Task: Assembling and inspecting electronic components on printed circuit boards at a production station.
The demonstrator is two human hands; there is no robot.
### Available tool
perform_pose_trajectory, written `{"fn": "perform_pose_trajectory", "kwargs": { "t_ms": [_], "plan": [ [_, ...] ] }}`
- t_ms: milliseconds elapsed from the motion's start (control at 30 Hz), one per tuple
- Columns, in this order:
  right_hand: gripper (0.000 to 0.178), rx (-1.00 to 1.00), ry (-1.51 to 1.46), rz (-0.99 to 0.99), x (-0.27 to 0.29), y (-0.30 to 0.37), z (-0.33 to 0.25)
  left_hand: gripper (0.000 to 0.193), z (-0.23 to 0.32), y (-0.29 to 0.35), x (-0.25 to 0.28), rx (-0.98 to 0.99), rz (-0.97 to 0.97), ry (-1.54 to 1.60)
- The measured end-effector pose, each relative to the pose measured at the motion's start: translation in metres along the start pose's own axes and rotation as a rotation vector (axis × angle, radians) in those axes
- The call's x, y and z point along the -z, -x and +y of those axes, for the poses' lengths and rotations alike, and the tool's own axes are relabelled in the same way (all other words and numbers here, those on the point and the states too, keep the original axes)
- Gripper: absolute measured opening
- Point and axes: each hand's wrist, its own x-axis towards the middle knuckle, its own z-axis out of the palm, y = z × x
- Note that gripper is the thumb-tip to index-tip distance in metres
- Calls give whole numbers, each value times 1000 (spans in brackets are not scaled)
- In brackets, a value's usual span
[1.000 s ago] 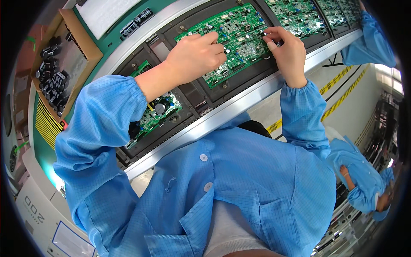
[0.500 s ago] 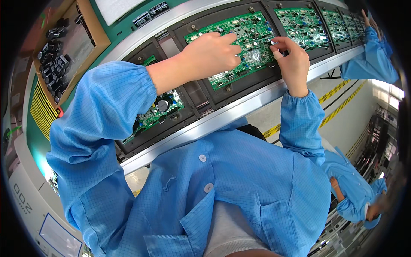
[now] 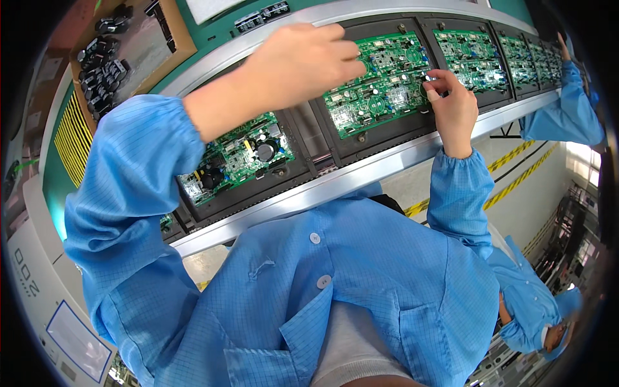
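A green board [image 3: 382,82] is set in a dark tray [image 3: 388,131], its long side slanted up to the right beside the smooth metal rail [image 3: 394,153]. The right hand [image 3: 455,115] is nearer: its bent fingertips are brought to the board's right edge, beside a small silver-topped can [image 3: 427,79]. Thumb and finger are kept narrow, but whether that can is pinched cannot be told. The left hand [image 3: 309,61], blurred, is held over the upper left corner, fingers curled; whether anything is gripped cannot be told.

The board is flat, glossy and crowded with tiny parts. On the board to the left [image 3: 238,169], a fat round black can [image 3: 265,151] is mounted. Shiny black cans [image 3: 103,74] are heaped in a matt cardboard box [image 3: 179,32].
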Motion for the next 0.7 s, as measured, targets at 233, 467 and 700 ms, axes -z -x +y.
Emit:
{"fn": "perform_pose_trajectory", "kwargs": {
  "t_ms": [233, 467, 700],
  "plan": [
    [22, -34, -22, -15, -2, -1, -6, 13, -41, 33, 78, 271, -153, -35],
    [18, -27, 88, 89, -8, 0, -12, 39, -60, 117, 70, 499, -185, -134],
    [20, 109, 100, 109, 3, 1, -12, 70, -65, 158, 59, 583, -286, -333]
  ]
}}
